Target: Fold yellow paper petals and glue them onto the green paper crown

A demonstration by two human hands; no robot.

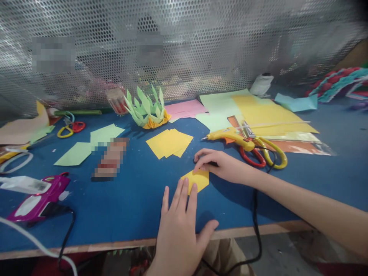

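A small folded yellow paper (198, 178) lies on the blue table (129, 199) near its front edge. My left hand (179, 226) lies flat with fingers apart, its fingertips pressing the paper's near edge. My right hand (221, 165) reaches in from the right and presses the paper's far corner with its fingertips. A stack of yellow paper squares (169, 142) sits just behind. A green and yellow paper flower (148, 109) stands further back.
A yellow glue gun (230, 137) and red and yellow scissors (263, 153) lie right of my hands, on sheets of coloured paper (258, 111). A purple glue gun (40, 197) lies front left, with its cable over the edge. Green paper pieces (86, 145) lie left. A perforated metal screen (184, 46) closes the back.
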